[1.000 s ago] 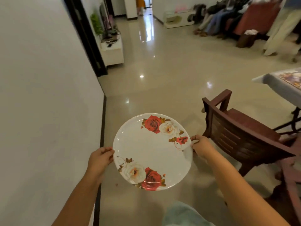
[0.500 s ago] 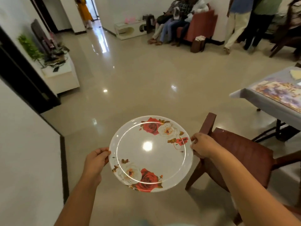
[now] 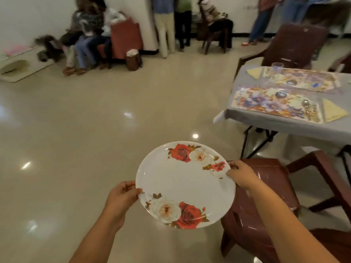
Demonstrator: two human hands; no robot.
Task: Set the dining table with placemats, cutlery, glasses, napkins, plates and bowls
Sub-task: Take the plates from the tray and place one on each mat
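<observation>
Table (image 3: 284,124) sits ahead to my right, grey cloth over it, dark folding legs under. Two floral placemats on top: near one (image 3: 269,104) along the front edge, far one (image 3: 303,79) behind it. Yellow folded napkin (image 3: 332,111) just right of the near mat, spoon (image 3: 306,105) on that mat's right end. Second yellow napkin (image 3: 254,72) at the far mat's left end, clear glass (image 3: 277,66) beside it.

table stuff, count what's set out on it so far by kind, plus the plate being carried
placemats: 2
napkins: 2
glasses: 1
spoons: 1
plates: 1, gripped by the left hand and right hand, not yet on the table
total: 7
</observation>
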